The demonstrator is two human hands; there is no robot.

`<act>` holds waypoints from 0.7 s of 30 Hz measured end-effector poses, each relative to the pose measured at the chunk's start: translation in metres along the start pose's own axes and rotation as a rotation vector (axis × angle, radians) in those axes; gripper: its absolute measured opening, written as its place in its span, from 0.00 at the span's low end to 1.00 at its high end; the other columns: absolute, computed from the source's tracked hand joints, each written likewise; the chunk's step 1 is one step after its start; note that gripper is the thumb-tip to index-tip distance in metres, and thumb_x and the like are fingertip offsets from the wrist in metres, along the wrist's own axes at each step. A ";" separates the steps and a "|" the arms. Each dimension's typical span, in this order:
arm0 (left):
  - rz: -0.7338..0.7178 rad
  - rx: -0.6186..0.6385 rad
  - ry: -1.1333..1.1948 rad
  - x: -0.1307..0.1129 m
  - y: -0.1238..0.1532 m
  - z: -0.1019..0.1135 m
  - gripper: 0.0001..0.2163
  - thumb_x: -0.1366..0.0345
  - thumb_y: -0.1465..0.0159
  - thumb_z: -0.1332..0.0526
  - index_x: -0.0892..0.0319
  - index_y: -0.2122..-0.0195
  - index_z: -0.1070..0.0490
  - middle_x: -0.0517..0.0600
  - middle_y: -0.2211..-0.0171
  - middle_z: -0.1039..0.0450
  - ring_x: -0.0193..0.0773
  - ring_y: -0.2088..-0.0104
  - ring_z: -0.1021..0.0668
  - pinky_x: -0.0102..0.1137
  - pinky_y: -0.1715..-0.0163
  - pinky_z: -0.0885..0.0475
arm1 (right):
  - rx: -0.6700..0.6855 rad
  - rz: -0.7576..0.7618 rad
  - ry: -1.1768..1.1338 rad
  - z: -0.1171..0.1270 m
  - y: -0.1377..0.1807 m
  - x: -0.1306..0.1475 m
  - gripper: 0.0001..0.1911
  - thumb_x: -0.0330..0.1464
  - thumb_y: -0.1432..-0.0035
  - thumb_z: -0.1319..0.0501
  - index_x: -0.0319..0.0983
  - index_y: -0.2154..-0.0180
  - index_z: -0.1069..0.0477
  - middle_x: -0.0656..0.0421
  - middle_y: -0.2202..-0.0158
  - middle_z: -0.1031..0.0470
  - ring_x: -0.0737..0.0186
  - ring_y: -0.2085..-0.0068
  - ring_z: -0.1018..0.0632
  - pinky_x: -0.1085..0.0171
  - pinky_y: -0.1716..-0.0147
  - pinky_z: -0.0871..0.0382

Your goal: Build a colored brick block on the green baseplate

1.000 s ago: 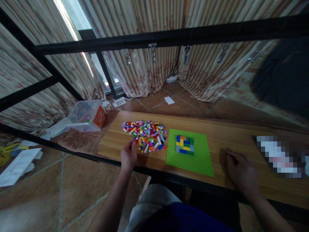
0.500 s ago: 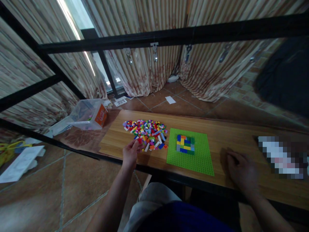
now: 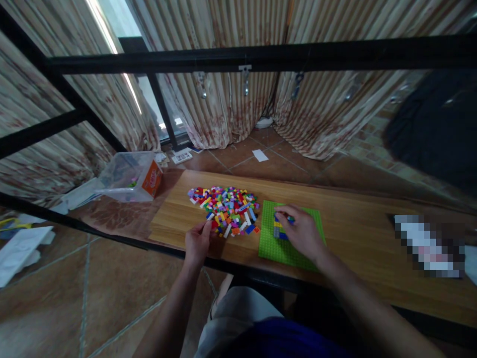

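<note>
A pile of small coloured bricks (image 3: 227, 209) lies on a wooden table (image 3: 357, 228). Right of it is a green baseplate (image 3: 272, 246) carrying a small block of blue, yellow and green bricks (image 3: 278, 229). My left hand (image 3: 198, 241) rests at the pile's near left edge, fingers curled, thumb touching the bricks; whether it holds one is hidden. My right hand (image 3: 301, 229) lies over the baseplate, fingertips pinched on the built block, covering most of it.
A clear plastic tub with an orange label (image 3: 132, 176) stands left of the table on a patterned surface. A black metal frame (image 3: 261, 57) crosses above. A blurred-out object (image 3: 428, 246) lies at the table's right. Papers lie on the tiled floor (image 3: 22, 248).
My right hand has moved left from the bare table onto the baseplate and now covers the built block. My left hand stays at the pile's edge.
</note>
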State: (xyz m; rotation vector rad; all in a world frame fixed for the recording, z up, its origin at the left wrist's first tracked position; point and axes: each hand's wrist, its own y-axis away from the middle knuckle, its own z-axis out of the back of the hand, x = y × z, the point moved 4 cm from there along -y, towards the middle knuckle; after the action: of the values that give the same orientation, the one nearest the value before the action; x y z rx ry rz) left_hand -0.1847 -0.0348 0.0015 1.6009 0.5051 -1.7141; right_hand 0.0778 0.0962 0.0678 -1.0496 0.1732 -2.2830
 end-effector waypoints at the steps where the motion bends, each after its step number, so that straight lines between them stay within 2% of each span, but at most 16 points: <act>1: -0.004 0.007 -0.001 -0.001 0.000 0.001 0.16 0.52 0.46 0.36 0.62 0.68 0.22 0.46 0.80 0.26 0.34 0.79 0.26 0.25 0.80 0.33 | 0.068 0.023 0.009 -0.015 -0.016 0.014 0.12 0.33 0.36 0.46 0.42 0.58 0.23 0.55 0.60 0.22 0.59 0.60 0.22 0.61 0.57 0.30; 4: -0.013 0.041 0.018 -0.002 -0.001 0.002 0.16 0.52 0.45 0.36 0.62 0.68 0.21 0.46 0.78 0.26 0.34 0.77 0.25 0.25 0.79 0.32 | 0.250 0.037 0.123 -0.056 -0.055 0.035 0.13 0.28 0.38 0.45 0.41 0.57 0.23 0.55 0.60 0.22 0.59 0.60 0.23 0.62 0.57 0.31; 9: 0.008 0.089 0.087 0.002 -0.002 0.005 0.15 0.52 0.44 0.36 0.61 0.69 0.21 0.47 0.76 0.24 0.34 0.75 0.24 0.26 0.75 0.29 | 0.477 0.089 0.332 -0.097 -0.083 0.036 0.14 0.28 0.38 0.44 0.42 0.54 0.23 0.55 0.56 0.23 0.57 0.54 0.24 0.62 0.52 0.33; 14: 0.054 0.125 0.160 0.005 -0.001 0.007 0.15 0.52 0.44 0.35 0.61 0.66 0.20 0.49 0.73 0.21 0.36 0.72 0.22 0.28 0.71 0.26 | 0.586 0.100 0.435 -0.107 -0.087 0.034 0.15 0.30 0.40 0.42 0.43 0.53 0.24 0.55 0.54 0.23 0.56 0.53 0.25 0.60 0.51 0.35; 21: 0.090 0.169 0.261 0.005 0.001 0.009 0.18 0.51 0.46 0.33 0.62 0.63 0.21 0.50 0.69 0.20 0.38 0.68 0.20 0.30 0.65 0.25 | 0.607 0.076 0.488 -0.108 -0.089 0.039 0.12 0.32 0.42 0.39 0.42 0.56 0.24 0.54 0.56 0.23 0.54 0.52 0.26 0.61 0.52 0.36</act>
State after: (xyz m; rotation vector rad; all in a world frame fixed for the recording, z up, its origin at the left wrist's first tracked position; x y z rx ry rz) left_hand -0.1906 -0.0433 -0.0023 1.9529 0.4146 -1.5233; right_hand -0.0624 0.1312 0.0513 -0.1713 -0.2685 -2.2589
